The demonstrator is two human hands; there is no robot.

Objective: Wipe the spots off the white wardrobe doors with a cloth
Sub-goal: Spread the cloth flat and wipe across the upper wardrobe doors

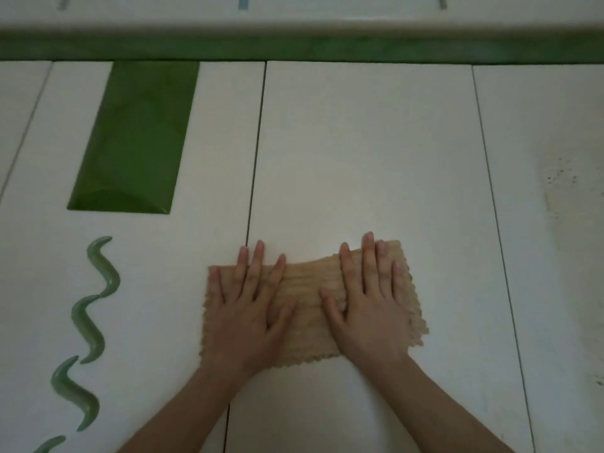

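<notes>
L hand [243, 317] & R hand [369, 308] flat on tan cloth [307, 302] against white door [359, 158].

I see the white wardrobe doors [359, 152] filling my view, split by thin dark seams. A tan cloth [307, 308] lies flat against them, straddling one seam. Dark spots [562, 178] and a yellowish smear mark the panel at far right.
</notes>
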